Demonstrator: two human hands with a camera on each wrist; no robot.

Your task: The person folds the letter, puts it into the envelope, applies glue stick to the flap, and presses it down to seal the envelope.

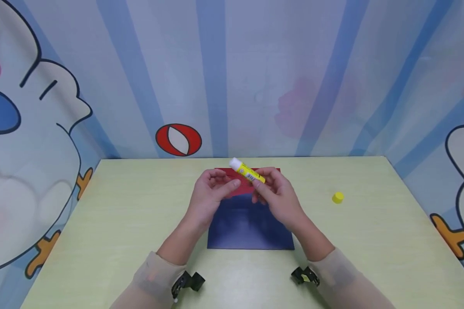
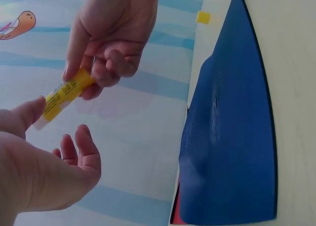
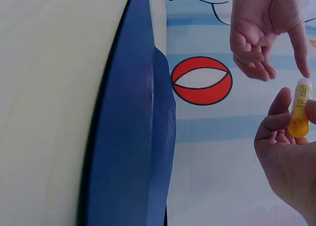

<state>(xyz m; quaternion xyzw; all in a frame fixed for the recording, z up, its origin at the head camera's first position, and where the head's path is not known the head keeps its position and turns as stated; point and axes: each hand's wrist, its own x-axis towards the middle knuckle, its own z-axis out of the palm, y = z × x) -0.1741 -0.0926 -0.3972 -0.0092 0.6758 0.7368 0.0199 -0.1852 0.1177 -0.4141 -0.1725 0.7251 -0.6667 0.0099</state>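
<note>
My right hand [image 1: 280, 195] pinches a yellow glue stick [image 1: 251, 174] by its lower end, between thumb and fingers. The stick is uncapped, its white tip tilted up to the left. My left hand [image 1: 210, 193] is close beside that tip, with its thumb near it and its other fingers loosely bent, gripping nothing. In the left wrist view the left thumb overlaps the white end of the stick. Below both hands lies a dark blue sheet [image 1: 251, 227] with a red part [image 1: 239, 189] at its far side, partly hidden by the hands.
A small yellow cap [image 1: 338, 197] stands on the pale table [image 1: 371, 240], to the right of the sheet. Behind the table rises a blue striped backdrop [image 1: 251, 77] with cartoon figures. Each wrist wears a small black camera [image 1: 305, 276].
</note>
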